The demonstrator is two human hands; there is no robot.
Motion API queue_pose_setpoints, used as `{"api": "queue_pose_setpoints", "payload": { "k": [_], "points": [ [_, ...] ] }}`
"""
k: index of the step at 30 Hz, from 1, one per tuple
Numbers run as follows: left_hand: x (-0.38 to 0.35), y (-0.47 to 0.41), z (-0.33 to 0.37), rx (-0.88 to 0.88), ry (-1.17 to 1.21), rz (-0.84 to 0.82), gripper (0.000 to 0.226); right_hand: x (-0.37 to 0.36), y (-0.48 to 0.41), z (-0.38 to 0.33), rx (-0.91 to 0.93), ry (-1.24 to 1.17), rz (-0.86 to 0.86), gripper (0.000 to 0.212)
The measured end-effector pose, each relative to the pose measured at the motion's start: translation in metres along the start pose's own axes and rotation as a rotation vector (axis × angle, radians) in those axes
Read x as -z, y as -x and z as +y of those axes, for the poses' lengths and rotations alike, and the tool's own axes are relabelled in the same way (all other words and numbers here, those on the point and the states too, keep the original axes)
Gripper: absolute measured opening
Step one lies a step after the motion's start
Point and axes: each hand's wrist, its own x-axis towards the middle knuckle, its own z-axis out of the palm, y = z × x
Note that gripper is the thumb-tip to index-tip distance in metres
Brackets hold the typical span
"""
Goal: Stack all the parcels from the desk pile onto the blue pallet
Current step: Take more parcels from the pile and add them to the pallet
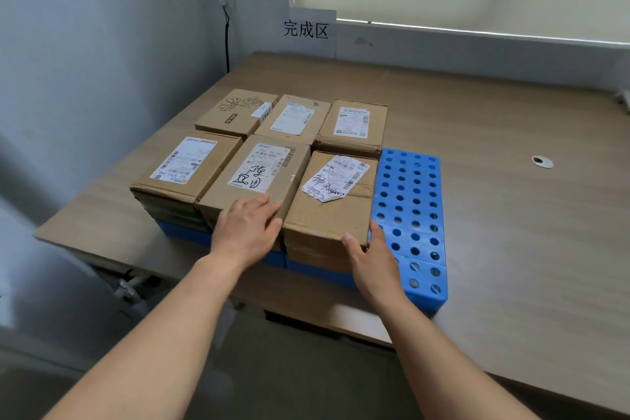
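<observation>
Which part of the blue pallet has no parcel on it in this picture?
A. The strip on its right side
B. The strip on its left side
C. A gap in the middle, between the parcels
A: the blue pallet shows a bare strip of holes to the right of the parcel with the torn label, which is the nearest parcel on the right, beside the right hand.

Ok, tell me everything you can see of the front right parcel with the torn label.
Brown cardboard front right parcel, closed, flat, creased on top. A crumpled, torn white label with barcodes and handwriting covers part of its top. It rests on the blue pallet, left side against the middle front parcel. The right hand presses its near right corner.
</observation>
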Motion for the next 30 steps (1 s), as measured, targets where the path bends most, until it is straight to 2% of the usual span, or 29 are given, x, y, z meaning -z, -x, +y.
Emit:
{"api": "queue_pose_setpoints", "payload": {
  "k": [10, 21, 25, 28, 30],
  "points": [
    [0.006, 0.0, 0.008, -0.023, -0.098, 0.001, 0.052, -0.007, 0.001, 0.0, 0.031, -0.004, 0.064, 0.062],
    [0.01, 0.0, 0.01, 0.005, -0.035, -0.023, 0.054, 0.009, 0.002, -0.002, 0.037, 0.103, 0.057, 0.067],
    [0.01, 0.005, 0.024, -0.027, 0.132, 0.12, 0.05, 0.031, 0.007, -0.004, 0.09, 0.223, 0.114, 0.067],
    [0.007, 0.011, 0.05, -0.127, 0.234, 0.204, 0.05, 0.047, 0.012, -0.002, 0.122, 0.34, 0.175, 0.062],
    [0.003, 0.015, 0.071, -0.224, 0.28, 0.244, 0.058, 0.059, 0.016, 0.0, 0.15, 0.436, 0.215, 0.06]
  ]
}}
